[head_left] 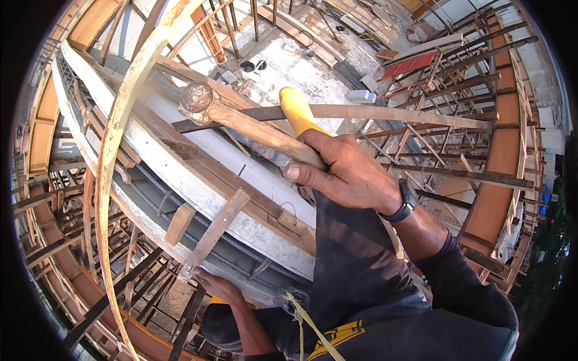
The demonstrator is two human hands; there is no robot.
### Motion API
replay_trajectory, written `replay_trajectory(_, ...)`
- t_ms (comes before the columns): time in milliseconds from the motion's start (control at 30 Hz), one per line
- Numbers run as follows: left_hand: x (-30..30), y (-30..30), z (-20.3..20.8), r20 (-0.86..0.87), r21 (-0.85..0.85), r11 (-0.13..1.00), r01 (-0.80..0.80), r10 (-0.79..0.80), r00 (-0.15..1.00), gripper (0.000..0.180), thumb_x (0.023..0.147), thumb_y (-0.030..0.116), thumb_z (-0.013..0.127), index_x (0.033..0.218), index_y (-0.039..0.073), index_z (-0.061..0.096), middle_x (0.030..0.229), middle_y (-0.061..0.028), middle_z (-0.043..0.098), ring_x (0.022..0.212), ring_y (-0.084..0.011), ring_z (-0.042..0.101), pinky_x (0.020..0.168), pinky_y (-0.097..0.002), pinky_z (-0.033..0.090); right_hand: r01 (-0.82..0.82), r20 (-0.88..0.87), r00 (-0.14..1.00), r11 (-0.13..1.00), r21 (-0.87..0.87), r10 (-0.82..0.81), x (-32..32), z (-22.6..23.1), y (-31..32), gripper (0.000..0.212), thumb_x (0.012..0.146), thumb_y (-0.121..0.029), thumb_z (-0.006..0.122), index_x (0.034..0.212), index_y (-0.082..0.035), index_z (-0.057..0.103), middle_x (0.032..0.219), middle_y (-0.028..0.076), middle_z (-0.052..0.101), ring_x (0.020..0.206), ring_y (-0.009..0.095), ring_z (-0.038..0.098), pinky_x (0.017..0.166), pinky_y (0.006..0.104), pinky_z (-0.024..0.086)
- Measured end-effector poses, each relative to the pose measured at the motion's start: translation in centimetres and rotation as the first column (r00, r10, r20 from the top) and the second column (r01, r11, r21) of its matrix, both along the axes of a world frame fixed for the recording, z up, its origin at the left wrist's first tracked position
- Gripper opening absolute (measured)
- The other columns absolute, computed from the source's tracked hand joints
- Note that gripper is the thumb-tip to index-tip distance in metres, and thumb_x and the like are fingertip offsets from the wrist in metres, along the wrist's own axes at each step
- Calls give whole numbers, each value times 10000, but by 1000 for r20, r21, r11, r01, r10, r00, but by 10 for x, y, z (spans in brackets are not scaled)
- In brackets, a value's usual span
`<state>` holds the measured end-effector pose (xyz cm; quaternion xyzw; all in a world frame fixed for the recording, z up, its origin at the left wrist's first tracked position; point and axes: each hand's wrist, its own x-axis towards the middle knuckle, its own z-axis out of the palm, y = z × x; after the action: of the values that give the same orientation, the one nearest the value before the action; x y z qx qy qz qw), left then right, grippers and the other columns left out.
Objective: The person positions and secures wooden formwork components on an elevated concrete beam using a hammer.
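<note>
My right hand is wrapped round the wooden handle of a hammer. The worn, rounded metal head is raised over the curved formwork. Lower down, my left hand has its fingertips closed at the near end of a short wooden strip. Whatever small thing may be pinched there is too small to make out. That strip lies across the narrow channel between the formwork's two pale walls. Beside it a small wood block also bridges the gap. Steel reinforcing bars run along inside the channel.
A long, bent, rusty-yellow strip arcs upward on the left. A timber bar crosses beyond my right hand. My yellow boot stands past the formwork. Scaffold poles drop away below left; rubble and boards lie on the floor far below.
</note>
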<state>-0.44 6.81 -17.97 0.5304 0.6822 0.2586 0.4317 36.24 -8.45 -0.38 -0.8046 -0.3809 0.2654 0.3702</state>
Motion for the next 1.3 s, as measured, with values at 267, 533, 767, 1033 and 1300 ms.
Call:
replay_trajectory(267,17,7,15,-98,56,991,-124,129,987,864,1026,603,405,1442,-154,367,1456,-317,437,1342,-388,447,1141,-429,318,-35,-54,998,997,62,39,-20,-28,24,515,957,-428,657,1141,46,574,676,178,611,659,308,661,642,416,502)
replay_trajectory(533,-16,36,-12,522,-160,950,-267,311,794,805,1025,607,385,1535,-9,296,1541,-138,370,1408,-270,360,1175,-377,258,200,-295,936,980,-12,-194,-67,-155,109,414,984,-366,657,1101,19,558,689,36,568,582,100,503,554,272,446)
replay_trajectory(767,-14,51,-9,414,-352,810,-470,585,698,420,976,453,503,1216,113,549,1224,-30,530,1167,-175,465,1064,-319,314,234,-528,810,966,-108,-255,-82,-181,138,299,967,-319,683,1015,-37,598,769,-16,555,669,72,513,608,251,440)
replay_trajectory(1033,-41,31,-20,336,-371,893,-256,386,859,444,1035,430,408,1249,61,531,1245,-69,532,1187,-187,466,1092,-336,314,50,-878,373,951,-305,-302,-71,-180,138,177,925,-291,640,925,-118,606,739,-46,510,659,55,472,599,226,382)
replay_trajectory(1300,-41,39,-15,399,-402,900,-169,338,852,601,1068,504,325,1393,17,460,1353,-93,483,1238,-201,459,1109,-373,342,214,-867,250,898,-384,-430,-81,-184,144,158,906,-276,625,905,-119,615,750,-37,550,671,73,523,619,236,432)
